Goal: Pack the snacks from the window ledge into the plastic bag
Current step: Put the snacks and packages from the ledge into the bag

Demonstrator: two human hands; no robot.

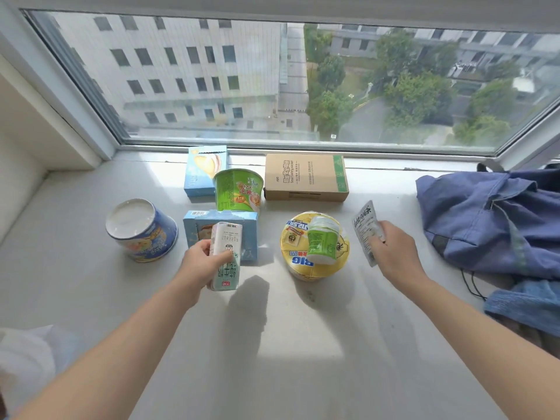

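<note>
Boxy pale-green paper carton (227, 237): gripped by left hand (200, 263).
Flat glossy white sachet (365, 221): pinched by right hand (397, 253).
Smooth pale ledge (303, 344): broad.

Centre of frame: my left hand (201, 262) grips a pale milk carton (225, 256) in front of a light-blue box (248, 234). Right of centre: my right hand (394, 253) pinches a flat white sachet (366, 228). Between them, a small green tub (322, 242) sits on a yellow noodle bowl (315, 268). Left: blue cup (141, 230), upside down. Nearer the window: green cup (238, 189), second blue box (200, 174), cardboard box (306, 177). Far right: blue cloth bag (485, 219).
</note>
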